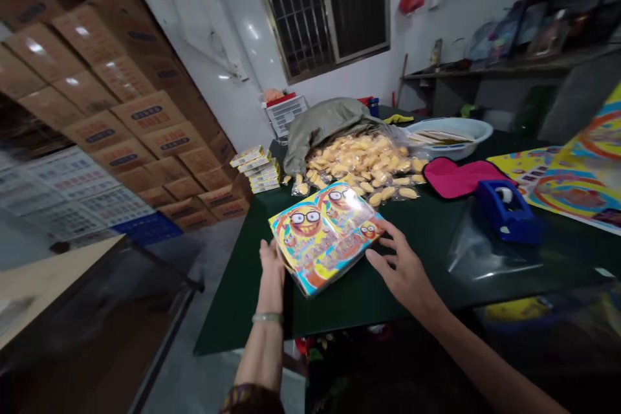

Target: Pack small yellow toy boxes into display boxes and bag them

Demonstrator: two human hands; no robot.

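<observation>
A colourful cardboard box [327, 233] with cartoon faces in glasses on its lid is between my two hands, above or on the dark green table [233, 297]; I cannot tell if it touches. My left hand [272, 272] grips its left end, fingers partly hidden beneath and thumb up at the side. At the right end my right hand [400, 268] holds the corner, fingers on the far side and thumb near the front edge. Behind the box, small yellow wrapped pieces [359, 158] spill from a grey-green sack [330, 123].
Small flat boxes [257, 168] are stacked at the table's back left. To the right lie a pink cloth piece [449, 178], a blue tape dispenser [507, 210], printed sheets [543, 174] and a pale basin [478, 132]. Brown cartons [150, 116] are piled along the left.
</observation>
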